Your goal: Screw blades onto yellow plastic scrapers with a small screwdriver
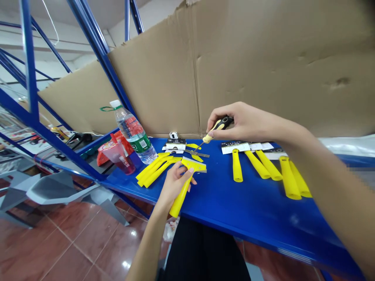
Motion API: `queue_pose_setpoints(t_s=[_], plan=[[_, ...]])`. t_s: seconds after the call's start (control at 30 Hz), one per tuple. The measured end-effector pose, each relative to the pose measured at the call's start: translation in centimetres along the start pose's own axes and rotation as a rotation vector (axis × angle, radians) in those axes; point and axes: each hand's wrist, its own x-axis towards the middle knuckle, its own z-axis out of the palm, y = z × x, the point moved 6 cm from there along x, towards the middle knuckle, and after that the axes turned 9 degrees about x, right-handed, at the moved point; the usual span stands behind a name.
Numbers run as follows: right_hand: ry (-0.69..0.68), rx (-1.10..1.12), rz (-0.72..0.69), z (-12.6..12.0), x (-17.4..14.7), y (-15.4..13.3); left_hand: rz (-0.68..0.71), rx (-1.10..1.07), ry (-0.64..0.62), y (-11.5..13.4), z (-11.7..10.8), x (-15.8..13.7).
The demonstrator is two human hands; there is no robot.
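Observation:
My left hand (175,181) is closed around a yellow scraper (184,193), its wide head up and its handle slanting down toward me over the table's front edge. In my right hand (234,121) is a screwdriver (215,130) with a cream and black handle, gripped between thumb and fingers. Its shaft points down and left, the tip close to a flat metal blade (202,154) behind the scraper head. Whether the tip touches the blade I cannot tell. Yellow flat pieces (197,158) lie beside the blade.
Several yellow handles (155,169) lie left of my left hand. More scrapers with white-and-black heads (237,168) lie at the right on the blue table (234,207). Small boxes (175,144), a water bottle (136,136) and a pink cup (118,156) stand behind. Cardboard (249,66) walls the back.

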Motion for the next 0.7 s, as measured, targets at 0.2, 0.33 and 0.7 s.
queue_pose_setpoints(t_s=[0.2, 0.33, 0.7], plan=[[0.037, -0.055, -0.023, -1.2, -0.4, 0.2, 0.376, 0.637, 0.142, 3.6, -2.4, 1.0], [-0.008, -0.056, -0.056, -1.0, -0.2, 0.4, 0.47, 1.11, 0.015, 3.0, -1.6, 0.5], [-0.038, -0.037, -0.053, -0.8, -0.1, 0.7, 0.445, 1.255, 0.092, 1.9, -1.6, -0.4]])
